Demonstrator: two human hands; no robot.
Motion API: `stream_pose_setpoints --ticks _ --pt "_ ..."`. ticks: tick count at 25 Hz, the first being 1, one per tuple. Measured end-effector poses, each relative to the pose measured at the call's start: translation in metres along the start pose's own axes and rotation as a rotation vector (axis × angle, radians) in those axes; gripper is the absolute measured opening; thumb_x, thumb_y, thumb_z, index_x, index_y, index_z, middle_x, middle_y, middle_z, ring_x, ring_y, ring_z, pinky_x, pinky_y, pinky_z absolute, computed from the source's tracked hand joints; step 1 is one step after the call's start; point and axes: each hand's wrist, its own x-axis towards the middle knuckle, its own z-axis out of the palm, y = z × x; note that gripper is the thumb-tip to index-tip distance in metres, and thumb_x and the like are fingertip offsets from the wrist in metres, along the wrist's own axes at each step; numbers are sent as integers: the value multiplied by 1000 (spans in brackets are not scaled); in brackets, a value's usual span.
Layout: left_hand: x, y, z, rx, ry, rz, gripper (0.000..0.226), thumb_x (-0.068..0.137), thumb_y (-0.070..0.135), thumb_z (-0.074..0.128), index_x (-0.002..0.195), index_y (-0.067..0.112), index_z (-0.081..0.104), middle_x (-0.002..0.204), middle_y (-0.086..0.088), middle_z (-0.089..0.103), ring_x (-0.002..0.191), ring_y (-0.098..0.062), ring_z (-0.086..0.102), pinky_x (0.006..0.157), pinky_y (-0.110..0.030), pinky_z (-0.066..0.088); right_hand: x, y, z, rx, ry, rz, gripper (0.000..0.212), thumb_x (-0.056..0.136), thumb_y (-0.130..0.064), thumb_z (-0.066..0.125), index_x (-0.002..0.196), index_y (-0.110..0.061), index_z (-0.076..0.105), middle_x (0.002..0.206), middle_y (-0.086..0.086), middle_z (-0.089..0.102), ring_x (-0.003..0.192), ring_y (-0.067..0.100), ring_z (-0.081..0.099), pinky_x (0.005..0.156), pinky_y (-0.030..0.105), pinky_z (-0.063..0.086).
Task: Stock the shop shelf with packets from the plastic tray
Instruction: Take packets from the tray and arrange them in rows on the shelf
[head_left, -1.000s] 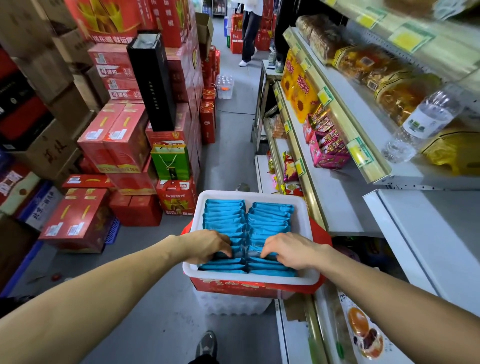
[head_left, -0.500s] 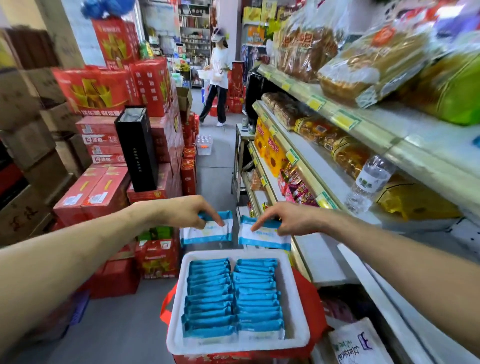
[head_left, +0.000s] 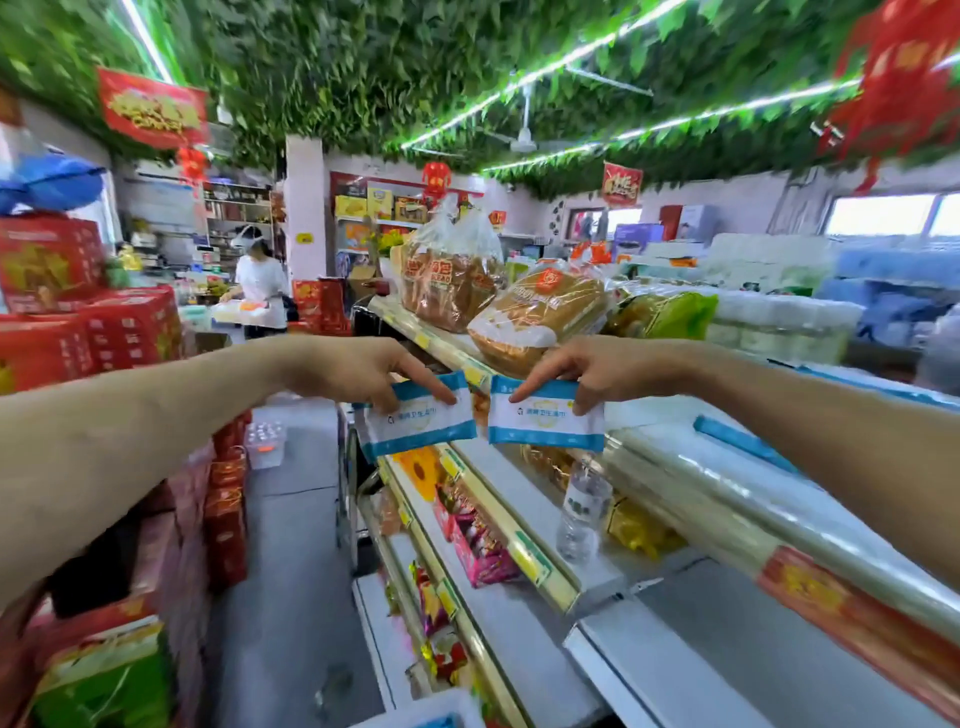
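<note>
A: Obs., nearest first. Plastic tray (head_left: 415, 713): only a strip of white rim shows at the bottom edge, contents hidden.
B: Hands?
A: Left hand (head_left: 358, 374) pinches the left packet (head_left: 415, 423) by its top edge. Right hand (head_left: 587, 371) pinches the right packet (head_left: 545, 421) the same way. The packets hang label-out, side by side and not touching, in front of the shop shelf (head_left: 524, 649), resting on no board.
B: Why the top-edge pinch?
A: Judgement: it leaves the lower edge free to set down upright, label facing the aisle.
B: Beyond?
A: A water bottle (head_left: 579, 509) stands on a middle tier. Bread loaves (head_left: 535, 312) crowd the top tier, so free board looks scarce there. Far back, a person in white (head_left: 260, 283).
</note>
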Motion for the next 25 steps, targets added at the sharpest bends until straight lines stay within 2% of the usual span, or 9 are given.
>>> stream_pose_setpoints --ticks 1,3,5,7,9,13,18,21,25 --pt "14 17 -6 31 -15 38 71 90 -11 53 123 49 71 138 7 58 107 -19 66 90 -39 60 -15 8 -12 9 24 35 70 86 12 59 126 -45 70 126 -13 59 107 13 62 88 29 59" --pt "41 54 -11 78 -53 128 72 90 -11 52 124 50 70 139 8 56 110 -21 64 94 -39 58 -48 28 -32 18 85 91 70 87 12 59 125 -45 70 126 -14 61 105 13 63 83 27 58" --pt "64 88 -9 81 -77 213 71 91 -11 51 126 48 70 131 11 60 100 -11 67 82 -31 60 -85 48 -45 21 144 139 70 85 13 59 122 -45 72 121 -12 64 101 13 63 78 25 55" --pt "90 123 -3 79 -105 298 69 92 -11 51 126 46 71 124 14 64 88 -5 66 73 -22 55 -131 71 -57 24 201 217 72 84 15 60 121 -45 73 121 -9 67 102 14 64 83 29 57" --pt "115 157 5 102 -127 376 70 92 -11 53 122 49 72 126 10 64 94 -14 64 78 -24 51 -182 93 -66 36 245 318 73 84 15 60 120 -47 72 127 -13 65 108 13 63 88 26 57" --pt "153 215 24 144 -164 515 75 87 -13 54 118 52 72 137 8 59 109 -23 61 86 -32 50 -270 123 -72 116 360 518 72 86 19 57 121 -41 74 127 -20 62 108 8 62 81 17 55" --pt "171 258 43 109 -177 556 74 89 -14 53 117 51 73 134 6 59 109 -24 65 95 -44 59 -301 151 -44 158 384 636 70 86 17 60 122 -43 73 137 -6 59 115 21 60 96 32 55" --pt "177 267 46 129 -191 589 76 88 -14 54 118 53 72 137 4 58 110 -24 66 91 -41 61 -288 163 -29 34 371 662 69 88 12 62 129 -42 67 137 -5 53 111 19 57 84 21 50" --pt "182 268 44 106 -206 592 77 87 -16 55 118 53 72 137 8 57 111 -19 65 82 -32 62 -271 181 -26 -157 366 656 64 87 -1 70 136 -40 62 142 -5 49 124 18 49 111 36 39"
